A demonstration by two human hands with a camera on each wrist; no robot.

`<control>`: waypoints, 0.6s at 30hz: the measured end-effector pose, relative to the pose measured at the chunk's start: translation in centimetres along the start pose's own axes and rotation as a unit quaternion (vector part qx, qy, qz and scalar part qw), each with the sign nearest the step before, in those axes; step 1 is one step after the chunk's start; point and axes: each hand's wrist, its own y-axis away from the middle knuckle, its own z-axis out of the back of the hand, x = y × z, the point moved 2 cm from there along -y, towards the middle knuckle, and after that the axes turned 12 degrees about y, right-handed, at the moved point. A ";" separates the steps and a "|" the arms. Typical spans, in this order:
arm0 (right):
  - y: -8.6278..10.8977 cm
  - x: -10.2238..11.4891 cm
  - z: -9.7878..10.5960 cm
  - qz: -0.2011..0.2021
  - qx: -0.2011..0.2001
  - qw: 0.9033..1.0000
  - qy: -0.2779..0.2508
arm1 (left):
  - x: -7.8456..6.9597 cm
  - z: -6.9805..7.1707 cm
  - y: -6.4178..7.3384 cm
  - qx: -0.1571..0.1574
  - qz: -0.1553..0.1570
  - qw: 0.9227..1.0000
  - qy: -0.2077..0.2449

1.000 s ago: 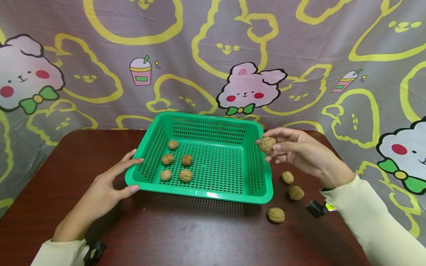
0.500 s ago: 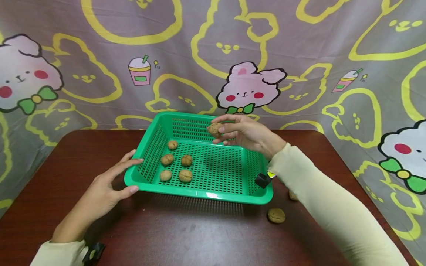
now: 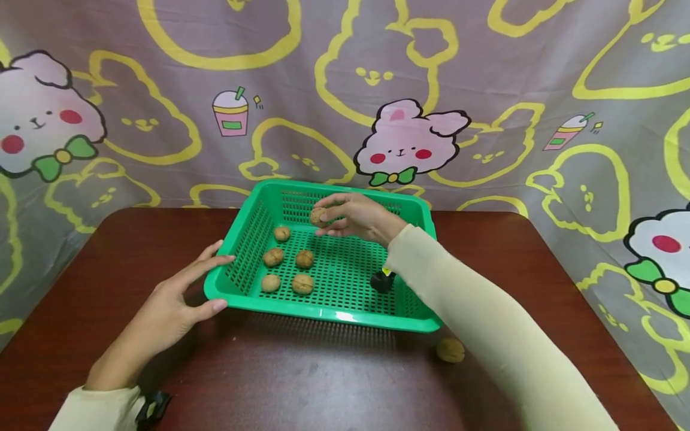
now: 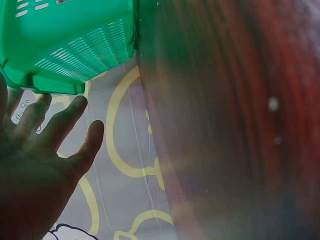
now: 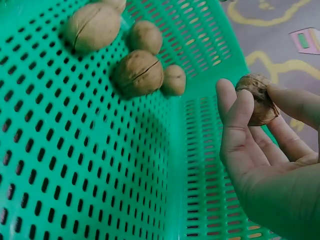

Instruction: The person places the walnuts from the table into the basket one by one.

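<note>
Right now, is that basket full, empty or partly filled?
Partly filled: five walnuts lie inside the basket, toward its left side, with bare mesh beside them.

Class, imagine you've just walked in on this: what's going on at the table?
A person's right hand pinches a walnut over a green basket, not yet set down. Their left hand touches the basket's left rim, with its fingers spread. Five other walnuts lie on the basket's floor, toward its left side. One more walnut shows on the table, by the right sleeve.
</note>
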 end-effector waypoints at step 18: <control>-3.7 -2.3 -1.8 -0.020 -0.011 0.983 0.181 | -0.1 -0.2 -0.3 0.008 0.007 1.000 0.006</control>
